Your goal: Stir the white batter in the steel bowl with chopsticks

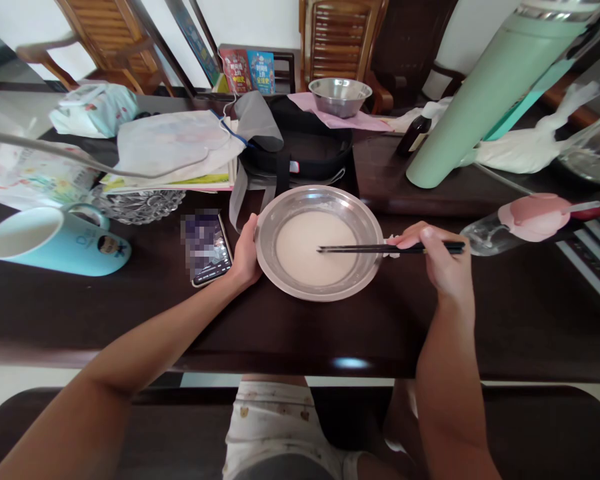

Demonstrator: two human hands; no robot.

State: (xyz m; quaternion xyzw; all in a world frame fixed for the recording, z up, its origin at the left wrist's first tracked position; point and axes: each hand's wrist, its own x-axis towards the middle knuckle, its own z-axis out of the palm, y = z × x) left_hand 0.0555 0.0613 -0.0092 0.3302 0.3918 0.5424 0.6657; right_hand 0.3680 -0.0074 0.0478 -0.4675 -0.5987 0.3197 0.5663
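A shallow metal bowl (320, 200) stands on the dark table in front of me, with a milky white liquid (305, 230) covering its bottom. My left hand (247, 257) grips the bowl's left rim. In my right hand (443, 263) is a pair of black chopsticks (360, 249), held nearly level, with their tips at the middle of the liquid. A small white bit (392, 247), which I cannot make out, shows between the bowl's right edge and my right fingertips. Beside my left wrist lies a phone (213, 250) with its screen lit.
Left stands a light blue mug (45, 240), near a cut-glass dish (140, 203). Behind the bowl are a black bag (310, 147) and a smaller steel bowl (340, 99). A tall green flask (490, 100) and a pink-lidded bottle (530, 220) stand right. Books (595, 267) lie at the right edge.
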